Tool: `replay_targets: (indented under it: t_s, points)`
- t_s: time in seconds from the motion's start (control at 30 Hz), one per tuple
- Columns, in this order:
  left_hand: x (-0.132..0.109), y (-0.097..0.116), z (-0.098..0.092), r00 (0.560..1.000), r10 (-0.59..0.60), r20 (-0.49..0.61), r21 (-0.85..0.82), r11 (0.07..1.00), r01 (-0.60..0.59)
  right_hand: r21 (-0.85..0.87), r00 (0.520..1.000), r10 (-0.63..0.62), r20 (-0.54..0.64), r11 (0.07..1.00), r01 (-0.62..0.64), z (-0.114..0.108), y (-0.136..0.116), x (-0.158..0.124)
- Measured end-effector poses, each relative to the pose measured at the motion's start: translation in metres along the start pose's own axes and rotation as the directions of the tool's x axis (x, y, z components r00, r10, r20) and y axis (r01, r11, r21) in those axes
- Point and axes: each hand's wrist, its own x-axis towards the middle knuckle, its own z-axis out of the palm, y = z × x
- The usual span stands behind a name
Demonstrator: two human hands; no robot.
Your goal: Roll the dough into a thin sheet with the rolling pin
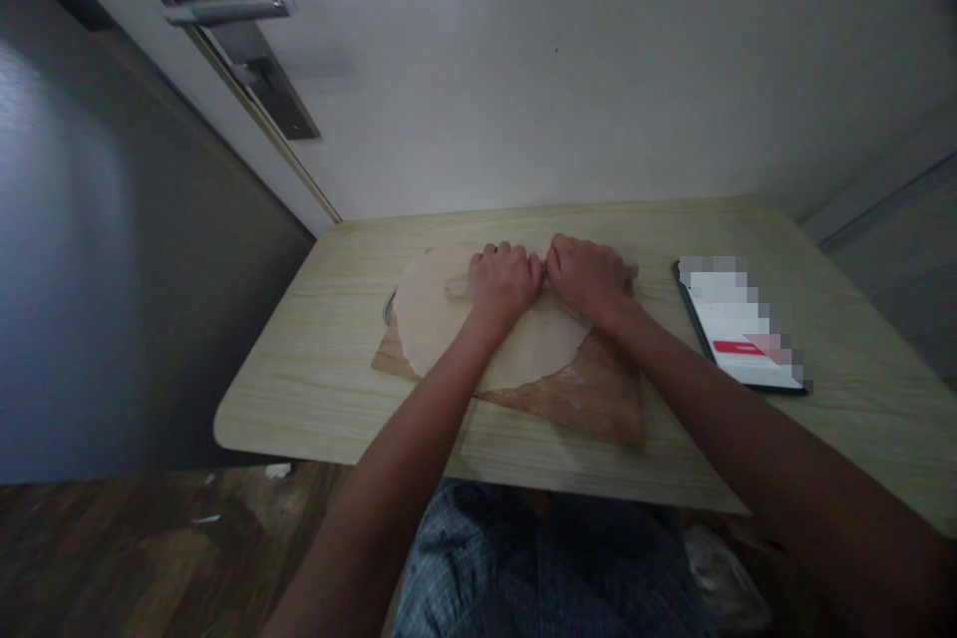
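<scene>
A wide, flat sheet of pale dough [430, 329] lies over a wooden board [598, 394] and covers most of its left and middle part. Across the far half of the dough rests a rolling pin [458, 287], its ends showing to either side of my hands. My left hand [504, 279] is closed around the pin left of its middle. Close beside it, almost touching, my right hand [587, 271] is wrapped round the pin's right part. Both hands hide the middle of the pin.
The board lies on a light wooden table [299, 359] pushed near a white door with a metal handle [228, 10]. To the right of the board is a tablet [737, 324] with a black edge and a partly blurred screen. A metal ring [388, 306] shows at the board's left edge.
</scene>
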Motion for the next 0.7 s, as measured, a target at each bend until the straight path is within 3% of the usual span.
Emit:
replay_targets:
  t_s: [0.23, 0.7]
  points:
    - [-0.0011, -0.0001, 0.0005, 0.999, 0.01, -0.037, 0.012, 1.0, -0.01, -0.004, 0.999, -0.009, -0.032, 1.0, 0.009, 0.0004, 0.0, -0.0019]
    - [-0.0012, 0.0005, -0.0034, 1.0, 0.0, 0.021, -0.024, 1.0, 0.0, 0.01, 0.999, -0.005, -0.045, 1.0, 0.006, 0.0019, -0.0006, -0.0028]
